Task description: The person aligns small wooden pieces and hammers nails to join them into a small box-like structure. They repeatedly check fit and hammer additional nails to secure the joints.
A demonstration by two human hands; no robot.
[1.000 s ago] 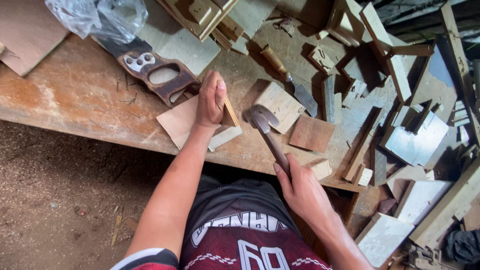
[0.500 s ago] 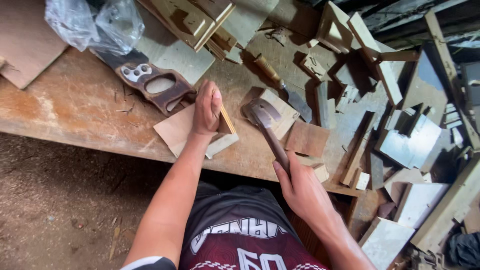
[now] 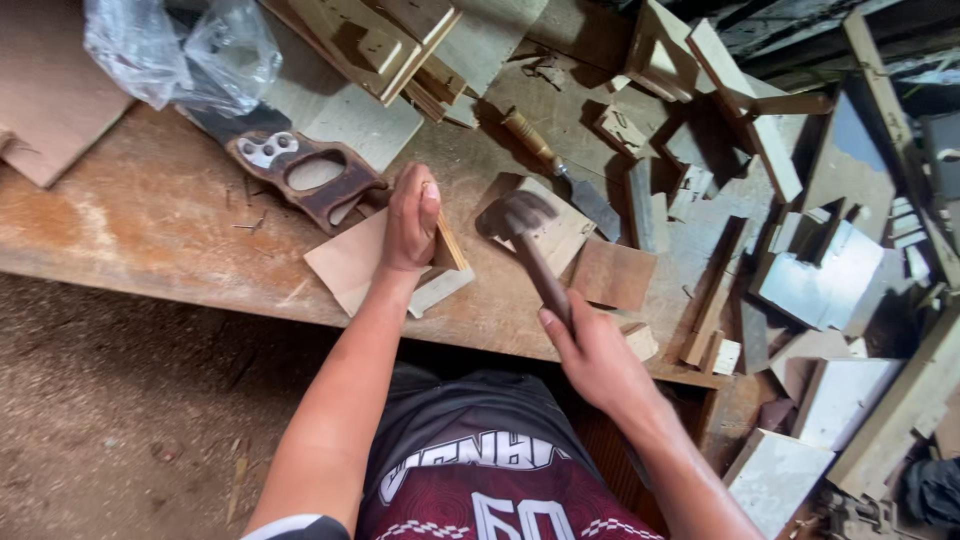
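The right hand is clenched around the dark wooden handle of a hammer, whose blurred metal head hangs over the workbench. The left hand pinches a thin, pale wooden strip on edge atop a flat board.

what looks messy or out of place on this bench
Offcuts lie scattered anyhow over the bench's right half, some tipped on edge. A chisel lies loose among them, and the saw sits half under a plastic bag.
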